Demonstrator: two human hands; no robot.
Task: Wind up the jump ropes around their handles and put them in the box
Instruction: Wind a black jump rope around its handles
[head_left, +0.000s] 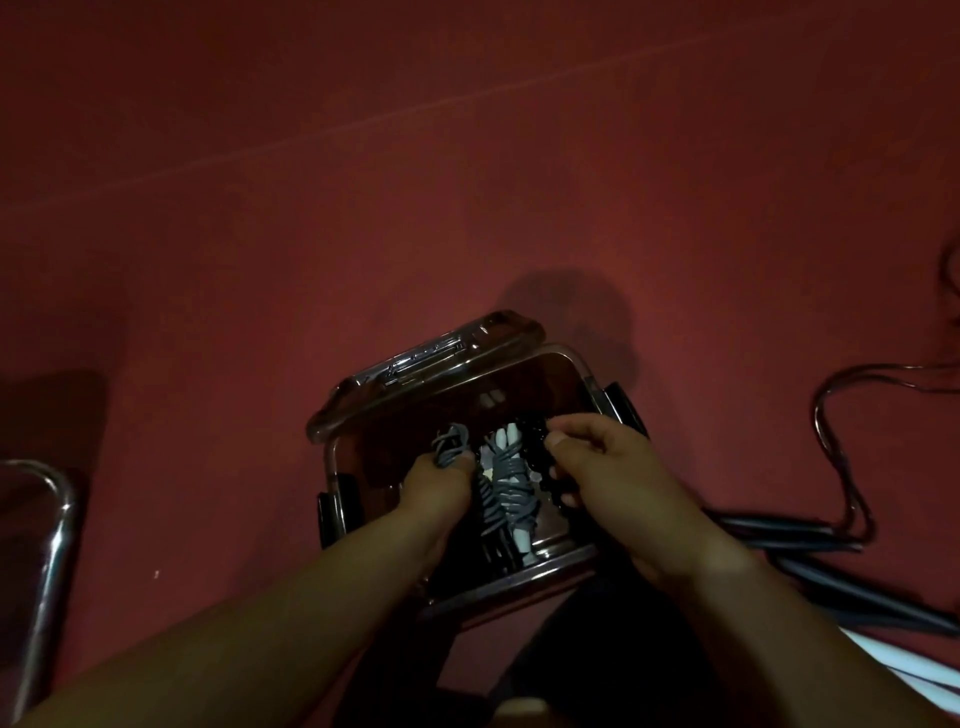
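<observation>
A clear plastic box (582, 374) stands open on the red carpet, its lid (431, 358) leaning against the far left rim. Inside lies a grey jump rope (511, 493) wound around white handles, beside a black wound rope (537, 441). My left hand (441, 483) reaches into the box and grips a grey rope bundle (452, 441) at the left. My right hand (608, 467) is inside the box on the right, its fingers curled around the black rope.
A loose dark cord (841, 452) snakes over the carpet at the right, above several dark tubes (810, 540). A chrome chair frame (52, 530) stands at the left edge. Something white (914, 670) lies at the bottom right.
</observation>
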